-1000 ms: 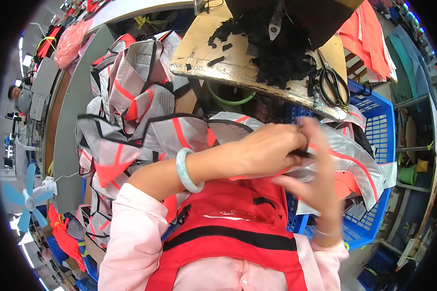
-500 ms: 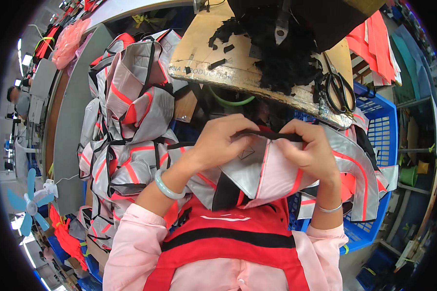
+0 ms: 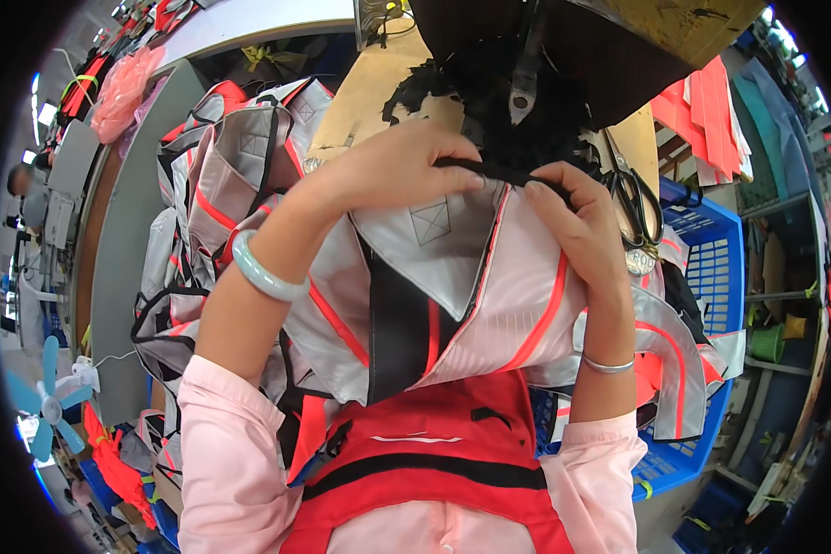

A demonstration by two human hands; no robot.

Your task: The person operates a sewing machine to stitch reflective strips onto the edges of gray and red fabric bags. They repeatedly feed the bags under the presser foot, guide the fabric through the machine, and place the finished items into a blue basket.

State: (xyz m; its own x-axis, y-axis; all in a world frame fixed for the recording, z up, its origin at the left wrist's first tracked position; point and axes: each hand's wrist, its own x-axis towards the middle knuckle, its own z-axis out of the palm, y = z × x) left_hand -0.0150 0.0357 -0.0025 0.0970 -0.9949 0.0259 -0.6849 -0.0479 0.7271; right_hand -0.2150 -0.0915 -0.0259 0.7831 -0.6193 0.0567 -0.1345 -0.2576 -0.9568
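Observation:
Between my hands hangs a large silver-grey fabric piece [image 3: 517,277] with red stripes, black edging and a stitched cross in a box on its inner side. My left hand [image 3: 402,166], above a pale bangle, pinches the black edging near the middle; its fingers are slightly blurred. Farther right, my right hand [image 3: 582,222] grips the same edging between thumb and curled fingers. The stretch of edging between them is held up in front of the worktable, and the rest of the cloth drapes down to my red apron [image 3: 443,434].
Beyond stands a worn tan worktable [image 3: 342,120] with black scraps [image 3: 489,120] under a dark machine part [image 3: 619,65]. Black-handled scissors [image 3: 632,198] lie at its right. A blue crate [image 3: 716,277] holds similar pieces at right; more grey pieces [image 3: 217,203] are heaped at left.
Both hands have risen toward the worktable, lifting the fabric piece and spreading it wider. The left forearm has swung up, and the edging now hides part of the table's front edge.

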